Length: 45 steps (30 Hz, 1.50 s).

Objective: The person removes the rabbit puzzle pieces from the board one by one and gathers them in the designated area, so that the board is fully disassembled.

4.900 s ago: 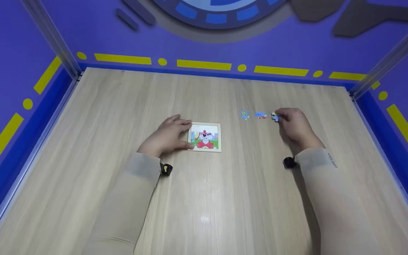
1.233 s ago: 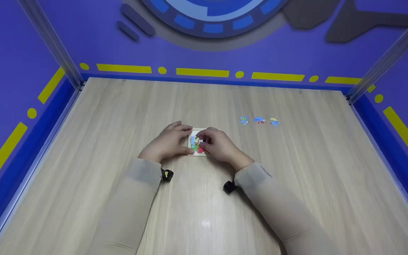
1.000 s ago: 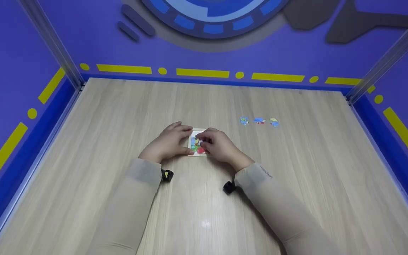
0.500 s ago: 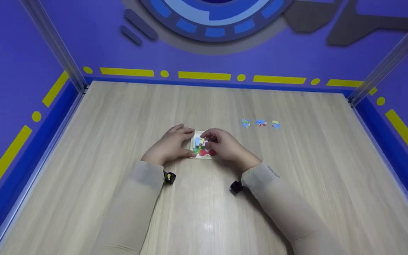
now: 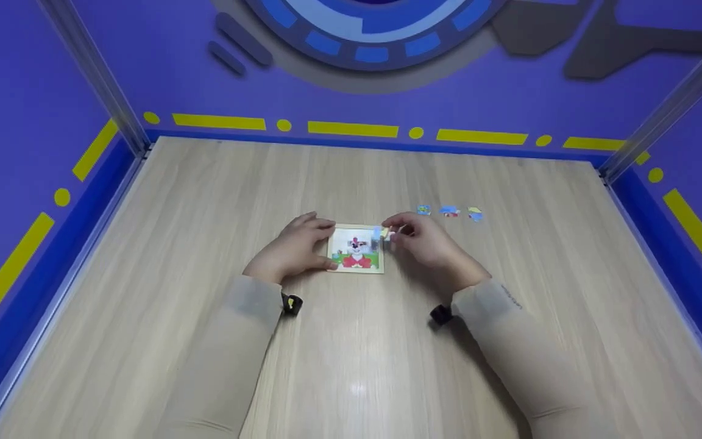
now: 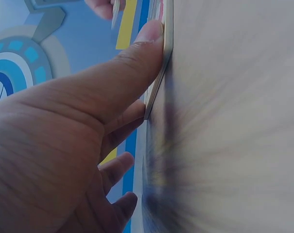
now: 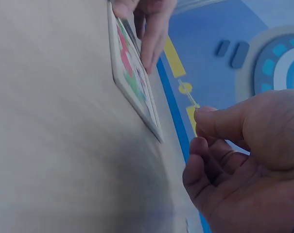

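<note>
A square wooden puzzle tray point(image 5: 382, 259) with a cartoon dog picture lies on the table; white backing shows in its upper part. My left hand point(image 5: 295, 247) grips the tray's left side, thumb at the near corner and fingers at the far one. In the left wrist view, the thumb point(image 6: 142, 56) presses over the tray's edge. Just above the tray's right edge, my right hand point(image 5: 430, 244) pinches a small blue and yellow puzzle piece point(image 5: 378, 232). The right wrist view shows that thin piece point(image 7: 188, 91) edge-on, raised off the table between thumb and fingers.
Three loose pieces lie in a row behind the right hand: a blue-green one point(image 5: 423, 210), a blue-red one point(image 5: 449, 211) and a blue-yellow one point(image 5: 475, 213). Purple panels point(image 5: 351, 91) wall the wooden table point(image 5: 351, 353) at the back and sides.
My right hand went from the loose row to over the tray, then lifted a piece out of its upper left and moved right with it. The left hand stays on the tray.
</note>
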Each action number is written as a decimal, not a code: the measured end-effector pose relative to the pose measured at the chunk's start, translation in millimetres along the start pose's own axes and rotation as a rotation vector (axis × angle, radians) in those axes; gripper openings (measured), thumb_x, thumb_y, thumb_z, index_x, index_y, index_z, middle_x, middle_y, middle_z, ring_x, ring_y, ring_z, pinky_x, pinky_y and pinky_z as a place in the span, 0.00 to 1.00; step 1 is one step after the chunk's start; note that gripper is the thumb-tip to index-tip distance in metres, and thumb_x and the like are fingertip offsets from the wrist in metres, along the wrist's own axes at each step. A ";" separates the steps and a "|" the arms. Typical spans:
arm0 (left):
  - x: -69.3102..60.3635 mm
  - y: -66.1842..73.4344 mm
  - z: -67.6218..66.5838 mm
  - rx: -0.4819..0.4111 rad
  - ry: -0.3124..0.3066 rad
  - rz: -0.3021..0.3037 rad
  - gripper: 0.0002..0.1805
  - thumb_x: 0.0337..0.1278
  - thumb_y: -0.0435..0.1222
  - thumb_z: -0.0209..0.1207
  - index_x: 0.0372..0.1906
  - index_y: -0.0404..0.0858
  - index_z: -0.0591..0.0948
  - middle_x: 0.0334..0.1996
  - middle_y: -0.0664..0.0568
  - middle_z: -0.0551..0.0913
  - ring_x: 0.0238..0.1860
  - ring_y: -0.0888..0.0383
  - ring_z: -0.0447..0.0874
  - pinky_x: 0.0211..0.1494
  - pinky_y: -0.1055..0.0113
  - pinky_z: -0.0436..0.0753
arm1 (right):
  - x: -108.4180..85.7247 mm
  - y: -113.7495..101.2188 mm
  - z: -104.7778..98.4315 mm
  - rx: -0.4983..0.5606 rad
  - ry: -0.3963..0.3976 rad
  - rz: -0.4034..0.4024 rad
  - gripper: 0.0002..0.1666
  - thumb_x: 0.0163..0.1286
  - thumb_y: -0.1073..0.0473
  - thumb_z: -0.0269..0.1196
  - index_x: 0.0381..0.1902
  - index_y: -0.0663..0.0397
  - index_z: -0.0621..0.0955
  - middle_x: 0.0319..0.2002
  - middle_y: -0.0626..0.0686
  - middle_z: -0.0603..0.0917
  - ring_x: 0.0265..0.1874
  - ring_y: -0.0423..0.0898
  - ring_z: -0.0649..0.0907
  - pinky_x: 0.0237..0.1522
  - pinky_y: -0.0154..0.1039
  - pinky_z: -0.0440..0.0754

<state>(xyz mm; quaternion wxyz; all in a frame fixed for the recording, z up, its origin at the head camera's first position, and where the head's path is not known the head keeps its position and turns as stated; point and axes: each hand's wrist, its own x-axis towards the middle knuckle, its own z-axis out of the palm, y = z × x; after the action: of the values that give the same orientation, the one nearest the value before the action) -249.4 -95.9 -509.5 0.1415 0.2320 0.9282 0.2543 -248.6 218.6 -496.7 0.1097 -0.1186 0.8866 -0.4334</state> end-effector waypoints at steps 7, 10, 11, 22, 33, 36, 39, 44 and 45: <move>0.5 -0.5 -0.5 0.003 0.000 -0.002 0.48 0.69 0.52 0.77 0.86 0.38 0.72 0.90 0.51 0.68 0.95 0.39 0.47 0.98 0.42 0.51 | -10.5 17.5 -30.6 0.002 0.019 0.088 0.20 0.86 0.65 0.62 0.69 0.48 0.88 0.58 0.55 0.88 0.54 0.52 0.83 0.50 0.40 0.85; 0.5 -0.8 -0.1 0.009 0.000 0.003 0.48 0.69 0.52 0.77 0.86 0.38 0.72 0.90 0.51 0.68 0.95 0.39 0.47 0.98 0.42 0.51 | -13.7 25.4 -38.8 0.000 0.020 0.077 0.20 0.85 0.66 0.63 0.69 0.52 0.88 0.57 0.57 0.88 0.51 0.50 0.83 0.46 0.36 0.85; 0.5 -0.9 0.2 0.011 0.000 0.004 0.48 0.69 0.52 0.77 0.86 0.38 0.72 0.90 0.51 0.68 0.95 0.39 0.47 0.98 0.43 0.51 | -14.4 27.7 -40.7 -0.007 0.022 0.069 0.20 0.85 0.66 0.63 0.69 0.53 0.88 0.57 0.58 0.89 0.50 0.50 0.83 0.45 0.35 0.85; -2.4 -0.5 0.8 -0.014 -0.014 -0.009 0.49 0.69 0.52 0.78 0.87 0.39 0.71 0.90 0.52 0.66 0.96 0.40 0.45 0.98 0.41 0.51 | -19.6 47.4 -51.5 -0.045 0.032 0.044 0.20 0.82 0.69 0.65 0.68 0.57 0.88 0.59 0.62 0.89 0.54 0.52 0.83 0.50 0.33 0.83; -2.0 0.5 -1.6 -0.004 -0.009 0.006 0.49 0.69 0.53 0.77 0.87 0.38 0.71 0.90 0.49 0.67 0.96 0.38 0.46 0.98 0.40 0.50 | -18.6 55.7 -54.5 -0.121 0.045 0.063 0.20 0.83 0.69 0.64 0.68 0.59 0.88 0.62 0.62 0.90 0.61 0.58 0.85 0.68 0.53 0.84; -2.0 0.3 -1.7 -0.002 -0.008 0.006 0.49 0.69 0.53 0.77 0.87 0.39 0.72 0.90 0.49 0.67 0.96 0.38 0.46 0.98 0.41 0.50 | -17.6 55.8 -54.0 -0.127 0.044 0.076 0.20 0.83 0.70 0.63 0.68 0.60 0.88 0.63 0.63 0.90 0.64 0.59 0.85 0.72 0.57 0.84; -1.2 -0.3 -1.2 0.003 -0.009 0.006 0.49 0.69 0.53 0.77 0.87 0.39 0.72 0.90 0.50 0.67 0.96 0.39 0.46 0.98 0.41 0.50 | -16.8 56.3 -53.7 -0.129 0.047 0.082 0.21 0.83 0.71 0.63 0.69 0.62 0.88 0.65 0.65 0.89 0.67 0.61 0.85 0.75 0.61 0.83; -0.6 -1.2 -0.1 -0.004 -0.012 -0.003 0.49 0.69 0.53 0.77 0.87 0.39 0.71 0.90 0.51 0.66 0.96 0.40 0.45 0.98 0.41 0.51 | -16.4 57.5 -52.9 -0.131 0.051 0.073 0.22 0.82 0.71 0.63 0.69 0.63 0.87 0.66 0.65 0.89 0.69 0.63 0.85 0.76 0.62 0.82; -0.7 -1.4 0.0 -0.006 -0.012 -0.003 0.49 0.69 0.53 0.77 0.87 0.39 0.71 0.90 0.51 0.66 0.96 0.40 0.45 0.98 0.41 0.51 | -16.1 58.0 -52.6 -0.129 0.050 0.070 0.21 0.82 0.71 0.63 0.69 0.63 0.87 0.66 0.66 0.89 0.68 0.63 0.85 0.76 0.62 0.83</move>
<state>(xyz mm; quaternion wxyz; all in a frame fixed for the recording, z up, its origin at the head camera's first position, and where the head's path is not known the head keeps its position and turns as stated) -249.4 -97.2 -510.2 0.1482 0.2317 0.9268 0.2557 -255.7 297.1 -509.7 0.0946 -0.0836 0.9189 -0.3739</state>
